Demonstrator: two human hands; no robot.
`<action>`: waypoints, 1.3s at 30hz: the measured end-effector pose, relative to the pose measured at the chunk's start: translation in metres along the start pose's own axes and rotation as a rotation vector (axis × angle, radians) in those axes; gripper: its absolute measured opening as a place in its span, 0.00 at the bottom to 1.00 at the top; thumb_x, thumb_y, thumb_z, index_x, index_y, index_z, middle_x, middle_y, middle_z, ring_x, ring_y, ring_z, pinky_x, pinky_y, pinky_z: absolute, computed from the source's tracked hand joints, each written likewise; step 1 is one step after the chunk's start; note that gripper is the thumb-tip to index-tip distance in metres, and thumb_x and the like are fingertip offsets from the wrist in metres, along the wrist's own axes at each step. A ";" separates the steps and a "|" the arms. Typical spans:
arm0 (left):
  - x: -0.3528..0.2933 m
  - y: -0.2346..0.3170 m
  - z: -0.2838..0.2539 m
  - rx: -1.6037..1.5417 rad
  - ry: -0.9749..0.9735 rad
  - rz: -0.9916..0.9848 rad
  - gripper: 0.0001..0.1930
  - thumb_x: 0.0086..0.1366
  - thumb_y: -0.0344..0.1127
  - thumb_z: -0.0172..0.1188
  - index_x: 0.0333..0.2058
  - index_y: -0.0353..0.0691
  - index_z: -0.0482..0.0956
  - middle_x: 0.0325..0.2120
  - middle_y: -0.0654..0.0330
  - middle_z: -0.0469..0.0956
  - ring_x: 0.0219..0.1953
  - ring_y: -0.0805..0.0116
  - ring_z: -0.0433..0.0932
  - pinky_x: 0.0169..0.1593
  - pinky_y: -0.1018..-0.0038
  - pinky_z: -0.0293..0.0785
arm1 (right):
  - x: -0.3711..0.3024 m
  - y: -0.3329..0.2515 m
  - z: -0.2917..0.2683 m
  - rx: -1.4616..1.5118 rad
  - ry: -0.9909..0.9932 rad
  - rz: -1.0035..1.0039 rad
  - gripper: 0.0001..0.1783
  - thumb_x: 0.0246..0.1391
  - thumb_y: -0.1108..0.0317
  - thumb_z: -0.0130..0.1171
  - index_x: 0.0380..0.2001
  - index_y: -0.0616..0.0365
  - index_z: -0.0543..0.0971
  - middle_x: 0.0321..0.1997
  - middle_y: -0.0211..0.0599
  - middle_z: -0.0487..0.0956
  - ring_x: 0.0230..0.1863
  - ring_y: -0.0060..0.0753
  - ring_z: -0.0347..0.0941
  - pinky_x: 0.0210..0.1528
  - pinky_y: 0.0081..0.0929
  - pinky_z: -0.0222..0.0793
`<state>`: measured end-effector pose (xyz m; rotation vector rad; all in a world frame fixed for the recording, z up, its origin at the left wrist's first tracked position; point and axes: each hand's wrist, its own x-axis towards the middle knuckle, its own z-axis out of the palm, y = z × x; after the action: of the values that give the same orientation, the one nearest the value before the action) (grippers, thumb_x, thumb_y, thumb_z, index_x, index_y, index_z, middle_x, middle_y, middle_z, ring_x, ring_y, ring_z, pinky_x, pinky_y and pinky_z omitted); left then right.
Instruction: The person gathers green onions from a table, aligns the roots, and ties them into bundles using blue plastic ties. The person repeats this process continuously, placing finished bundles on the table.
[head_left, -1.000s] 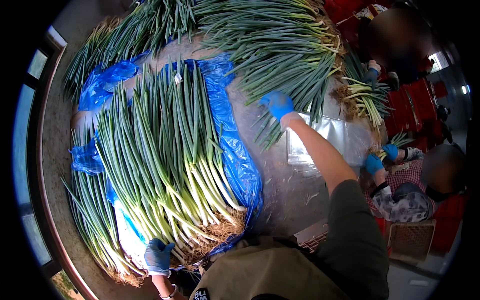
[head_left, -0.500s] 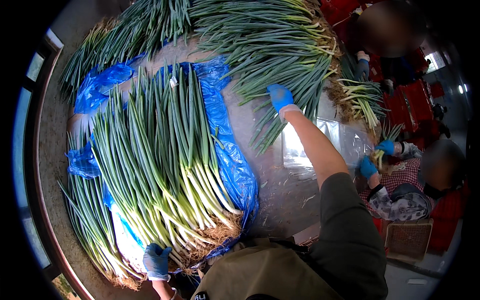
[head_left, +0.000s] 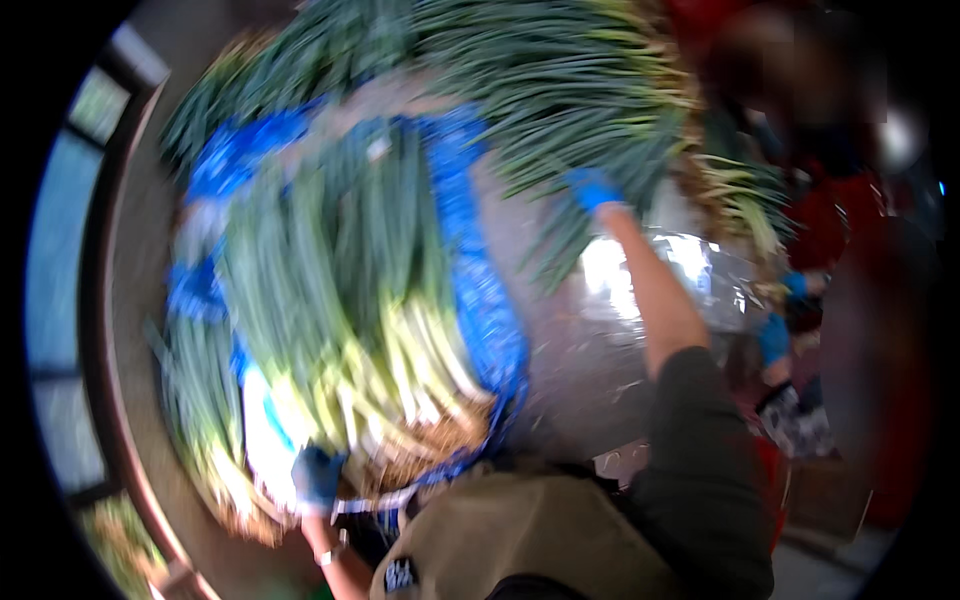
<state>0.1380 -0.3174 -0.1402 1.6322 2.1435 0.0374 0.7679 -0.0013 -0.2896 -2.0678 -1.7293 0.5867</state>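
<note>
A thick row of spring onions [head_left: 340, 250] lies on blue plastic sheeting [head_left: 475, 250], green leaves pointing away and white stems and brown roots towards me. My left hand [head_left: 316, 478], in a blue glove, is at the left end of the root side, against the lowest stems. With my right arm stretched far forward, my right hand [head_left: 592, 188], also blue-gloved, touches the leaf ends of a large heap of spring onions [head_left: 570, 90] at the back. Motion blur smears the fingers of both hands, so their grip is not clear.
More spring onions [head_left: 205, 400] lie at the left edge, others at the far left [head_left: 300, 70]. Clear plastic bags [head_left: 690, 275] rest on the grey table [head_left: 560, 370] right of centre. At the right, a co-worker's blue-gloved hand [head_left: 774, 340] is near a small bunch. Windows [head_left: 60, 250] line the left.
The whole view has swung, so the scene sits further right and is blurred. Both my hands stay at about the same places among the spring onions.
</note>
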 end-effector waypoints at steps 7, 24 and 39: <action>-0.015 0.002 -0.030 -0.733 0.183 0.065 0.07 0.60 0.31 0.57 0.37 0.39 0.76 0.28 0.63 0.78 0.24 0.77 0.71 0.30 0.78 0.70 | -0.133 -0.091 -0.018 -0.394 -0.054 -0.332 0.24 0.44 0.62 0.62 0.46 0.60 0.74 0.40 0.46 0.78 0.35 0.48 0.74 0.41 0.36 0.69; -0.042 0.095 -0.003 -0.442 -0.171 0.431 0.12 0.61 0.37 0.54 0.40 0.37 0.77 0.34 0.49 0.79 0.36 0.54 0.78 0.40 0.68 0.72 | -0.291 -0.296 0.155 -0.319 0.201 0.076 0.48 0.43 0.70 0.57 0.62 0.74 0.41 0.60 0.57 0.59 0.54 0.47 0.66 0.50 0.33 0.68; -0.043 0.113 0.008 -0.508 -0.294 0.656 0.14 0.59 0.39 0.58 0.42 0.40 0.78 0.37 0.51 0.79 0.39 0.58 0.79 0.41 0.69 0.73 | -0.235 -0.265 0.175 -0.234 -0.143 0.190 0.20 0.51 0.67 0.49 0.48 0.61 0.72 0.38 0.44 0.78 0.35 0.47 0.77 0.33 0.44 0.72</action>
<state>0.2526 -0.3254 -0.1017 1.7990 1.1846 0.4676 0.4175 -0.1839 -0.2767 -2.4261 -1.7637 0.6271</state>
